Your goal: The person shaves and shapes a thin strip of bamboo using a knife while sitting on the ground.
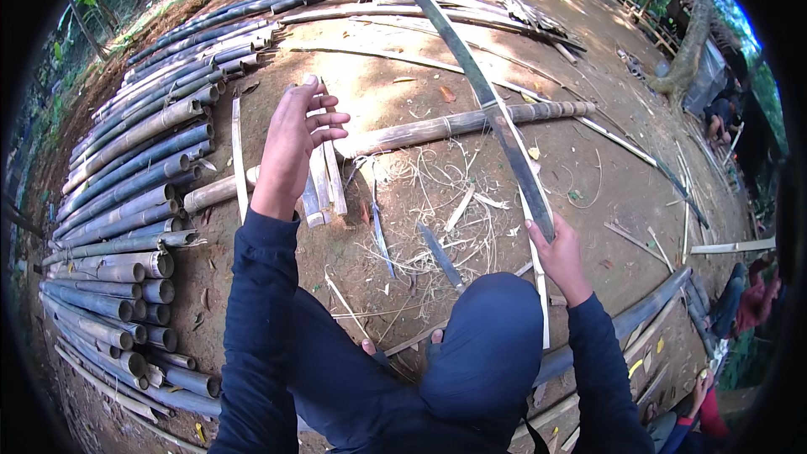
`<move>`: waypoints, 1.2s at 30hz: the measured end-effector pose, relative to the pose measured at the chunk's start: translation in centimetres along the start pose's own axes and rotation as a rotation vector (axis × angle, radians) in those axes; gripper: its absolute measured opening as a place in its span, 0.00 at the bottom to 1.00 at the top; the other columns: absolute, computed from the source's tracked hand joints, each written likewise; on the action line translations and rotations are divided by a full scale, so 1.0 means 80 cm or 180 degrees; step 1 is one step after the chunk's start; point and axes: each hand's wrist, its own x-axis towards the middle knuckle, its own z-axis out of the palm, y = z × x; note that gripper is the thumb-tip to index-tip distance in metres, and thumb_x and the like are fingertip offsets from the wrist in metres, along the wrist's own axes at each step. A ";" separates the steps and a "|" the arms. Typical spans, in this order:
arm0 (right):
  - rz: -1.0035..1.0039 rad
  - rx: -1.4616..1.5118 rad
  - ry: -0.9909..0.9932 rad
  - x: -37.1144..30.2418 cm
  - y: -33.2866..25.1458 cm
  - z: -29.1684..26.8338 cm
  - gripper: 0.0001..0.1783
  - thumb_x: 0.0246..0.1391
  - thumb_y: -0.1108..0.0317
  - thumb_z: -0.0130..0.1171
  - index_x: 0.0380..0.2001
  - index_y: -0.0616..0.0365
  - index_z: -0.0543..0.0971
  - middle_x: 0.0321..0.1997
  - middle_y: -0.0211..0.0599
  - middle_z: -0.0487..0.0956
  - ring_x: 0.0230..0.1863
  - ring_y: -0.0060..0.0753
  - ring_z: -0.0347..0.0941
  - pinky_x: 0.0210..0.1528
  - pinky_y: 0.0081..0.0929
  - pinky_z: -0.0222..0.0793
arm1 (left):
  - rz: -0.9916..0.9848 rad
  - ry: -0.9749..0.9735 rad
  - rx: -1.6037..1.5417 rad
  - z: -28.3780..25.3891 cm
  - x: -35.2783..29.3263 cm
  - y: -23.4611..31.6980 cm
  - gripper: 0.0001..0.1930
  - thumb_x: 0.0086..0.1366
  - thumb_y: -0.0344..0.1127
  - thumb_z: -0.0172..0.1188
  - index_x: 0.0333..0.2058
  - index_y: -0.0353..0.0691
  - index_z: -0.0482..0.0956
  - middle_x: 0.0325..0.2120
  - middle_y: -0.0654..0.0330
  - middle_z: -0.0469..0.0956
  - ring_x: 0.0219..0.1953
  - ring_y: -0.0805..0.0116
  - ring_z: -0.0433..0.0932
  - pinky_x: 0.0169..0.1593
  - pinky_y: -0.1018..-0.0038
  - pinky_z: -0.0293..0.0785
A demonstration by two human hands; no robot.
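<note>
My right hand (558, 259) is closed around the lower part of a long split bamboo strip (472, 67), dark on its outer face. The strip slants up and away past the top of the view, and a pale strip or edge runs along it beside my thumb. My left hand (301, 130) is raised with nothing in it, its fingers apart and slightly bent. Beneath it, short pale bamboo splits (324, 189) lean against a thick bamboo pole (437, 130) on the ground. Thin shavings (429, 202) and a flat dark piece (440, 254) lie before my knees.
Stacked bamboo poles (134, 269) fill the left side. More poles and strips (370, 8) lie at the far side. Close at right is a dark pole (643, 319). People sit at the right rim, one in a red top (756, 298). A tree trunk (693, 34) stands far right.
</note>
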 end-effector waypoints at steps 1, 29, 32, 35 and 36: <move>0.0277 -0.0242 -0.0183 0.016 -0.035 -0.004 0.14 0.59 0.63 0.63 0.32 0.64 0.75 0.20 0.47 0.76 0.16 0.35 0.72 0.23 0.38 0.66 | 0.0046 0.0132 -0.0051 -0.014 0.007 0.001 0.32 0.69 0.56 0.52 0.54 0.30 0.63 0.46 0.48 0.70 0.45 0.60 0.77 0.48 0.67 0.76; 0.0890 -0.1644 -0.2456 -0.046 0.097 0.281 0.30 0.50 0.46 0.63 0.38 0.68 0.82 0.40 0.63 0.80 0.45 0.59 0.78 0.48 0.47 0.73 | 0.1233 0.1849 -0.0755 -0.088 0.031 -0.034 0.25 0.66 0.61 0.56 0.20 0.50 0.64 0.11 0.75 0.59 0.10 0.84 0.53 0.14 0.81 0.49; 0.1937 -0.2164 -0.2571 -0.151 0.172 0.268 0.28 0.50 0.48 0.64 0.38 0.67 0.82 0.39 0.61 0.81 0.44 0.58 0.79 0.48 0.47 0.74 | 0.1153 0.1781 -0.0281 -0.039 0.056 -0.082 0.26 0.68 0.54 0.58 0.18 0.42 0.66 0.15 0.74 0.58 0.20 0.83 0.54 0.23 0.76 0.50; 0.1874 -0.2678 -0.2567 -0.241 0.177 0.293 0.36 0.48 0.52 0.66 0.54 0.66 0.71 0.56 0.58 0.73 0.56 0.56 0.72 0.59 0.46 0.67 | 0.1109 0.1807 -0.0027 -0.032 0.046 -0.092 0.26 0.70 0.52 0.55 0.21 0.37 0.68 0.15 0.71 0.59 0.21 0.82 0.56 0.23 0.77 0.53; 0.1642 -0.2878 -0.2202 -0.255 0.161 0.299 0.38 0.47 0.53 0.67 0.55 0.67 0.70 0.60 0.59 0.69 0.57 0.54 0.70 0.60 0.46 0.65 | 0.1080 0.1781 -0.0006 -0.031 0.042 -0.092 0.27 0.70 0.55 0.55 0.18 0.42 0.63 0.15 0.73 0.57 0.21 0.83 0.53 0.24 0.77 0.49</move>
